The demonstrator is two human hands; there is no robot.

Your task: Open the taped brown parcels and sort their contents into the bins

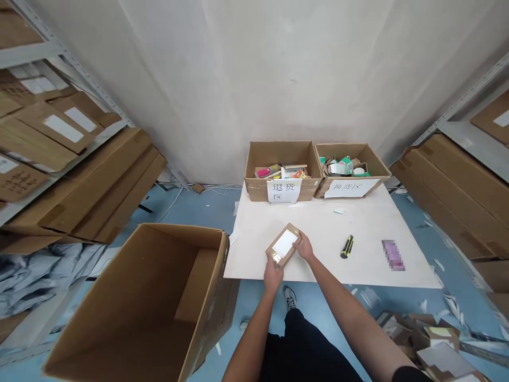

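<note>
A small brown cardboard box (292,232) with a white label on top is held tilted above the near part of the white table (318,270). My left hand (273,275) grips its near left end, fingers closed around the edge. On the right side, my right hand (304,246) is closed on the same box. A black and yellow box cutter (347,247) lies on the table to the right of my hands. Farther right is a pinkish-purple item (393,255), blurred out by pixelation.
Two labelled cardboard boxes, the left one (254,190) and the right one (382,172), stand at the table's back with packages inside. A large open carton (226,254) is at the left. Shelves with cartons flank both sides; a discarded cardboard pile (437,339) lies on the floor.
</note>
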